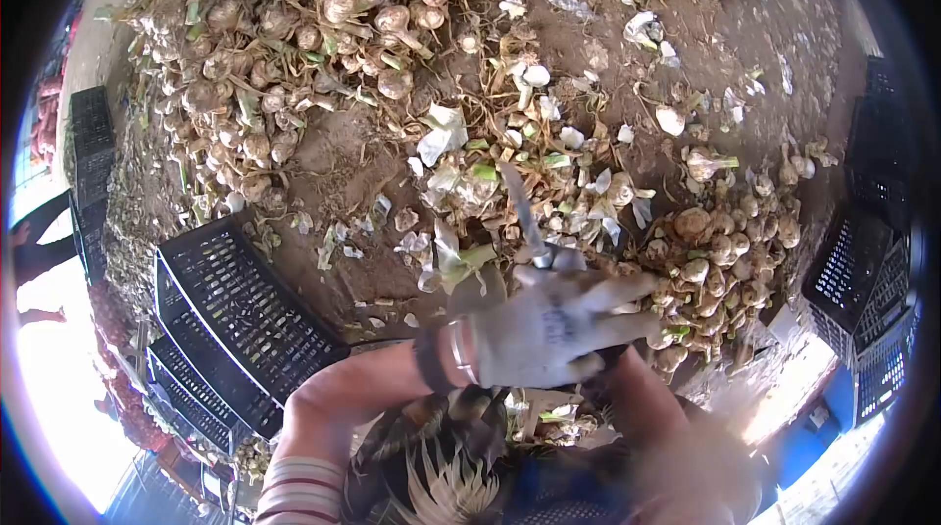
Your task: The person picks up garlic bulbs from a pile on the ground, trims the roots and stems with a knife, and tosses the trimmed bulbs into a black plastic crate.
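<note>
My left hand (549, 324), in a pale work glove with dark print on its back, reaches across the middle with its fingers spread. It overlaps my right hand (567, 256), which is mostly hidden behind it; only a grey part shows beside the knife handle. A knife (521, 203) sticks out above the gloves, its blade pointing up and away, and appears to be gripped by my right hand. Below and around the blade lie garlic peelings and cut stalks (480, 187). Close to my left fingertips is a pile of trimmed garlic bulbs (720, 255).
A large heap of garlic with stalks (323, 35) covers the ground at the far left. Black plastic crates (245, 300) stand at my left, and more crates (858, 270) stand at the right. Another person's dark sleeve (39, 255) shows at the left edge.
</note>
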Demonstrator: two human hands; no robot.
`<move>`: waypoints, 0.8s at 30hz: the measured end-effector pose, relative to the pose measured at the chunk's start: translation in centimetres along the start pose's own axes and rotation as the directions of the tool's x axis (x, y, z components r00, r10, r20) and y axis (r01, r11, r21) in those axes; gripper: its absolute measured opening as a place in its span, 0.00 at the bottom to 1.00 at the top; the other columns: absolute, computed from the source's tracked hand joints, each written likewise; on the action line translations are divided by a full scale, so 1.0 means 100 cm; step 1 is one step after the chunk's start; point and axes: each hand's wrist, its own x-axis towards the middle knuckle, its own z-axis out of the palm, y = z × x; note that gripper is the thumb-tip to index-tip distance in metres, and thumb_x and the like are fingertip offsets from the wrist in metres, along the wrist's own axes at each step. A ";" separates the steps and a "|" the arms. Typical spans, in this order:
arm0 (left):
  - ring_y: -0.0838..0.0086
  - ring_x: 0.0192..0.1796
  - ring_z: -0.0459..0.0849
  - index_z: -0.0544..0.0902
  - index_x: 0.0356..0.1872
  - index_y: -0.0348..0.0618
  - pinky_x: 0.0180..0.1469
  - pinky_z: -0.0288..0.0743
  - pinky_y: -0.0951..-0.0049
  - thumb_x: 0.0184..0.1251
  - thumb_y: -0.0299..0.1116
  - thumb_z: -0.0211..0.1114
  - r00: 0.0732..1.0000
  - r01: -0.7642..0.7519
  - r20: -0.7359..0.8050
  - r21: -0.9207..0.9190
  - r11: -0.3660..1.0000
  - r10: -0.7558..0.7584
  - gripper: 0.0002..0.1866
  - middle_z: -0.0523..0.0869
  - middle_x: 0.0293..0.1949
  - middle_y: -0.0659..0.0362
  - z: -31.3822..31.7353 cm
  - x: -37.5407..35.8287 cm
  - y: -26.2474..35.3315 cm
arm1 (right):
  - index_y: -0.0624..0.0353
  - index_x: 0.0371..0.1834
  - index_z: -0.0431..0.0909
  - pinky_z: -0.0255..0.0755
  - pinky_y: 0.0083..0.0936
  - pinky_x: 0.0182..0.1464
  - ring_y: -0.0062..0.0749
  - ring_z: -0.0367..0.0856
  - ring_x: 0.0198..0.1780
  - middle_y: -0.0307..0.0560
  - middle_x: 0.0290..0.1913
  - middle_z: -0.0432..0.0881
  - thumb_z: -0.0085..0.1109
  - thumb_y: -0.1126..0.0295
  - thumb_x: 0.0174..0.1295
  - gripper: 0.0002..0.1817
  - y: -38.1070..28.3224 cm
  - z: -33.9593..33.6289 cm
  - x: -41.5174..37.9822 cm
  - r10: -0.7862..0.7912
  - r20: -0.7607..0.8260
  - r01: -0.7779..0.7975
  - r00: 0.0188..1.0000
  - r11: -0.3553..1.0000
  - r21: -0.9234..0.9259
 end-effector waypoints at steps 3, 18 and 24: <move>0.66 0.49 0.88 0.77 0.64 0.46 0.43 0.86 0.66 0.61 0.30 0.68 0.977 0.094 -0.198 0.092 0.991 -0.075 0.27 0.84 0.55 0.53 -0.027 0.027 -0.033 | 0.55 0.38 0.86 0.79 0.28 0.43 0.25 0.83 0.35 0.37 0.31 0.84 0.67 0.65 0.62 0.07 0.005 -0.011 0.000 -0.381 0.166 0.415 0.910 0.848 -0.330; 0.67 0.36 0.88 0.85 0.47 0.41 0.37 0.81 0.68 0.68 0.27 0.65 0.738 0.625 -0.201 -0.158 0.765 -0.644 0.09 0.85 0.33 0.53 -0.029 -0.050 -0.130 | 0.65 0.46 0.85 0.69 0.17 0.28 0.15 0.77 0.26 0.35 0.31 0.84 0.70 0.71 0.63 0.12 -0.066 0.027 -0.008 -0.496 0.168 0.452 0.852 0.858 0.244; 0.71 0.41 0.86 0.81 0.54 0.37 0.43 0.82 0.69 0.62 0.20 0.66 0.733 0.644 -0.209 -0.096 0.759 -0.648 0.18 0.86 0.41 0.59 -0.017 -0.043 -0.074 | 0.62 0.44 0.86 0.72 0.18 0.35 0.12 0.77 0.30 0.33 0.30 0.84 0.70 0.74 0.59 0.11 -0.055 0.032 -0.009 -0.689 0.177 0.702 0.703 0.712 -0.015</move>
